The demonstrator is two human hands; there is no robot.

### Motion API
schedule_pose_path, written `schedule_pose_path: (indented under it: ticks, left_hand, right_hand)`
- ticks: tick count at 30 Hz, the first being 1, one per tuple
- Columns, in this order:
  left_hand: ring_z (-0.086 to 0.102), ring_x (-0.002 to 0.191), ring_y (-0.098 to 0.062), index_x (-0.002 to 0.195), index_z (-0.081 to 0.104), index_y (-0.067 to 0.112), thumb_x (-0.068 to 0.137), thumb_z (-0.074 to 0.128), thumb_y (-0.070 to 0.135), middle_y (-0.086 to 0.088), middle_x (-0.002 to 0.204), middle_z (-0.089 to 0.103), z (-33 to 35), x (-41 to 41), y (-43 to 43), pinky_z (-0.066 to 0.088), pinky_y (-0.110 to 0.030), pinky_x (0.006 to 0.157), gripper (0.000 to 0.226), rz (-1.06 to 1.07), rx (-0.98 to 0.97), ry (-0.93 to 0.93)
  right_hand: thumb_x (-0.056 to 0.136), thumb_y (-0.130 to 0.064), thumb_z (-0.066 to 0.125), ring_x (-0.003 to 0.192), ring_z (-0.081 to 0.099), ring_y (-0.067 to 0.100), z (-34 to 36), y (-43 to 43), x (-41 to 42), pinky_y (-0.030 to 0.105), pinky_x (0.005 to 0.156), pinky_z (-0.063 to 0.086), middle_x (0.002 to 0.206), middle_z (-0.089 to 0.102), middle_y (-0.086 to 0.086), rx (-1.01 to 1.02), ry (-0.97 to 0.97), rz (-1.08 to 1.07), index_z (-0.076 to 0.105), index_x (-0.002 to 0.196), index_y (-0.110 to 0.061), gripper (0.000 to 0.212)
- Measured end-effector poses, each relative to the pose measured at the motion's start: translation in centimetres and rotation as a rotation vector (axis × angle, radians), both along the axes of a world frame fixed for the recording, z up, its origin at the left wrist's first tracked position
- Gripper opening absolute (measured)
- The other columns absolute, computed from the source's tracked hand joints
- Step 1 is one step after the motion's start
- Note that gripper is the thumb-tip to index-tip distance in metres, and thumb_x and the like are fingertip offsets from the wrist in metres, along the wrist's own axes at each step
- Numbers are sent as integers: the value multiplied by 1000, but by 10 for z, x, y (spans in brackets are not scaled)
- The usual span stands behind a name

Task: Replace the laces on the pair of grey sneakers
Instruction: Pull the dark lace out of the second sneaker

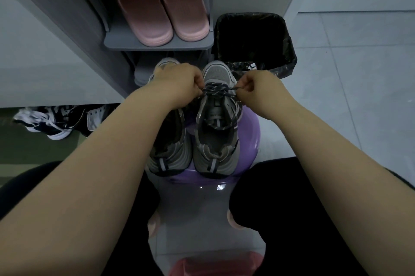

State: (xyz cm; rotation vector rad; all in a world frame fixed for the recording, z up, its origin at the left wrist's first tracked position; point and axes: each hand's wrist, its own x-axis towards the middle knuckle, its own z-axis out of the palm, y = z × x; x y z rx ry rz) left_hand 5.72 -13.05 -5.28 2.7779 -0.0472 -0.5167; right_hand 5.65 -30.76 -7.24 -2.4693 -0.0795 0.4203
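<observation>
Head view: fingers of the left hand (pixel 179 82) and right hand (pixel 258 89) pinch a dark speckled lace (pixel 216 92). It crosses the right grey mesh sneaker (pixel 215 141).

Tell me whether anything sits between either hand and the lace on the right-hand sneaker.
Nothing visible does. The left hand and right hand both pinch the dark speckled lace, one on each side of the grey sneaker.

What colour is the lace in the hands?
The lace is dark with pale speckles, best seen in the head view.
</observation>
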Motion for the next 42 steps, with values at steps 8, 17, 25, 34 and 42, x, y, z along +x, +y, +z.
schedule_pose_path:
  ticks: [8,17,25,34,42]
  left_hand:
    - [39,118,-25,100,66,32,86,59,32,7,102,61,0,0,1,23,-38,96,15,-76,133,-45]
    - [48,97,-22,76,50,25,86,57,28,6,85,52,2,0,7,35,-31,84,12,-5,-143,-31]
    - [60,87,-22,77,48,25,92,45,16,4,81,62,-16,6,11,48,-34,84,18,165,-290,-45]
    - [52,81,-16,83,66,25,80,69,34,6,74,56,-9,2,19,43,-28,81,11,34,-157,114]
    - [53,76,-17,76,60,17,83,67,22,0,75,55,12,5,33,42,-23,74,11,245,-163,5]
  right_hand:
    - [84,-16,64,71,56,20,4,0,-1,32,66,47,72,60,9,81,106,-54,60,75,-4,15]
    - [83,-19,65,62,57,16,0,0,-4,21,58,49,69,59,5,259,161,-149,53,79,-11,15]
    - [83,-8,57,71,63,19,7,-14,5,27,62,44,73,60,7,-47,144,-27,47,62,-13,24]
    - [86,-17,63,60,58,13,2,0,-10,14,49,46,74,61,7,432,304,-218,60,93,-6,14]
    - [91,-17,52,77,66,20,1,-16,6,28,63,47,83,68,8,-80,38,-104,60,86,-8,13]
